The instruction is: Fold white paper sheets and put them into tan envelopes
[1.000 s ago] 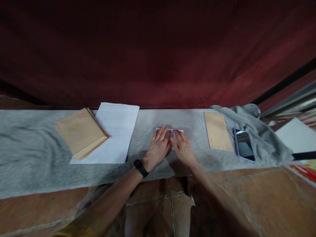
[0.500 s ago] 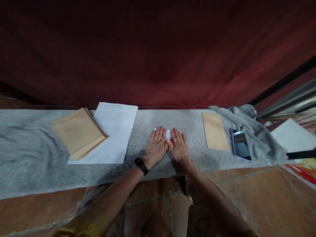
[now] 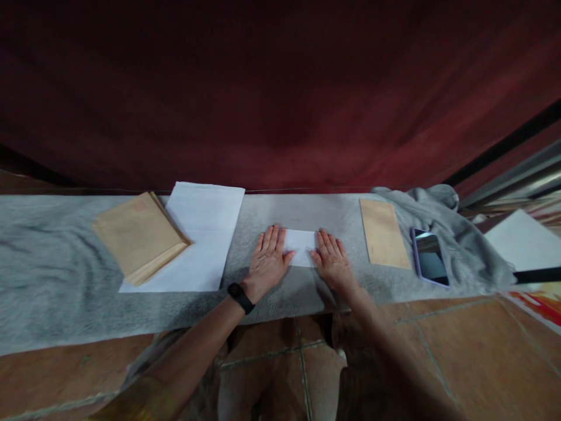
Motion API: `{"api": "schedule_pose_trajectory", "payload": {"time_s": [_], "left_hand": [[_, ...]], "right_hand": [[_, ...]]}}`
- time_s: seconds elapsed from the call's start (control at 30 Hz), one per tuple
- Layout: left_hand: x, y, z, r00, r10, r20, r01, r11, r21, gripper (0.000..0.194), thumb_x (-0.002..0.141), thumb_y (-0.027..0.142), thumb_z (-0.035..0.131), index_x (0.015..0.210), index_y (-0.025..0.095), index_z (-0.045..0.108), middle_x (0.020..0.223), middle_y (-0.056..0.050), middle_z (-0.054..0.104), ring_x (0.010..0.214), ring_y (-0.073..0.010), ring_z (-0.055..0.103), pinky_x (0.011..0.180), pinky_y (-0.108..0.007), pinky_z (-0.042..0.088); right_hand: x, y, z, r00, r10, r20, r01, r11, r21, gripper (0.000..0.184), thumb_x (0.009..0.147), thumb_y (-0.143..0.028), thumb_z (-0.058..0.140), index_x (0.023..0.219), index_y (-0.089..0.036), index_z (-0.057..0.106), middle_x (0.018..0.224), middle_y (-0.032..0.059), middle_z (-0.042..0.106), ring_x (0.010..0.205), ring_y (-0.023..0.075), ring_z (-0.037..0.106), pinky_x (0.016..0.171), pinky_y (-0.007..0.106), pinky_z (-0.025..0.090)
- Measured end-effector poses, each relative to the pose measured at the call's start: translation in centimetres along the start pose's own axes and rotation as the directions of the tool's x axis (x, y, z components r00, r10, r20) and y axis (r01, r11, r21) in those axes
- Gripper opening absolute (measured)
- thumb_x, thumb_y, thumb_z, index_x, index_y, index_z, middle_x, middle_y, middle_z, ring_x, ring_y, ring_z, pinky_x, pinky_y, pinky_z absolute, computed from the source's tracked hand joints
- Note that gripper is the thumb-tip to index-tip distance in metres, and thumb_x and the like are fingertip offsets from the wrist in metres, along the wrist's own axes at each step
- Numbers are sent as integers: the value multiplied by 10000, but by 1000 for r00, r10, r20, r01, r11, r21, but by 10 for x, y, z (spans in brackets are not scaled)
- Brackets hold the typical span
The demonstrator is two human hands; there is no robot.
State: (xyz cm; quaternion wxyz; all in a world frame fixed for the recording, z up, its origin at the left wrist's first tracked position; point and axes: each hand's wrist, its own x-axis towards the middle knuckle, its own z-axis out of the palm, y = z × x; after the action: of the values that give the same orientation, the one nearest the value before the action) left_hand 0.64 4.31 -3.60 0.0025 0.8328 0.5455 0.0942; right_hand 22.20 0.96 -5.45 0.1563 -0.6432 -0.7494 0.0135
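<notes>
A small white folded paper (image 3: 300, 248) lies flat on the grey cloth, straight in front of me. My left hand (image 3: 268, 255) rests palm down over its left edge, fingers stretched out and thumb pointing inward. On the opposite edge my right hand (image 3: 333, 260) lies flat too, with its fingers extended. The middle of the paper shows between the two thumbs, while its side edges are hidden under my hands. A black band (image 3: 241, 297) is around my left wrist.
On the left, a stack of brown envelopes (image 3: 142, 237) lies partly over large white sheets (image 3: 205, 234). A single brown envelope (image 3: 384, 234) and a phone (image 3: 430, 257) are on the right, by the bunched grey cloth (image 3: 473, 251). Behind hangs a dark red curtain (image 3: 280, 128).
My hands have slid apart, left hand to the left and right hand to the right, uncovering more of the folded paper. Both stay flat.
</notes>
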Motion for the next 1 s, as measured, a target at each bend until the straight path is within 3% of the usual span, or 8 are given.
{"api": "schedule_pose_trajectory", "payload": {"time_s": [0.2,0.33,0.5,0.8,1.0], "left_hand": [[2,5,-7,999,23,-32,-25,998,-55,631,1041,424,348,1545,46,354,1609,-205,374,1529,-294,294,1268,-509,195],[-2,17,-9,971,240,9,-237,963,-129,550,1057,387,339,1523,104,414,1617,-146,388,1529,-248,300,1269,-459,221],[-9,35,-8,869,492,53,-472,857,-204,525,1053,423,409,1524,191,421,1626,-84,393,1530,-208,298,1275,-428,192],[-19,41,-8,822,567,59,-539,806,-244,580,1037,506,428,1521,186,427,1620,-63,407,1528,-204,298,1275,-400,147],[-19,45,-7,824,564,54,-530,801,-276,606,1012,518,480,1465,117,490,1543,-146,502,1468,-243,414,1246,-403,237]], "right_hand": [[8,29,-9,992,-99,75,90,990,110,503,1042,-341,393,1510,-178,479,1591,108,444,1477,260,399,1210,511,337],[13,38,-9,990,-119,76,107,983,147,492,1017,-318,448,1489,-192,510,1576,103,469,1464,257,417,1198,515,367],[18,41,-10,989,-131,66,118,979,165,459,999,-284,472,1437,-190,572,1536,105,521,1433,252,455,1191,501,394],[19,40,-13,991,-111,69,102,988,119,473,1007,-210,368,1430,-177,577,1543,115,510,1448,258,434,1184,510,387],[24,6,-17,994,-87,62,71,971,228,493,1043,-323,341,1454,-149,548,1556,121,492,1462,241,418,1205,479,382]]}}
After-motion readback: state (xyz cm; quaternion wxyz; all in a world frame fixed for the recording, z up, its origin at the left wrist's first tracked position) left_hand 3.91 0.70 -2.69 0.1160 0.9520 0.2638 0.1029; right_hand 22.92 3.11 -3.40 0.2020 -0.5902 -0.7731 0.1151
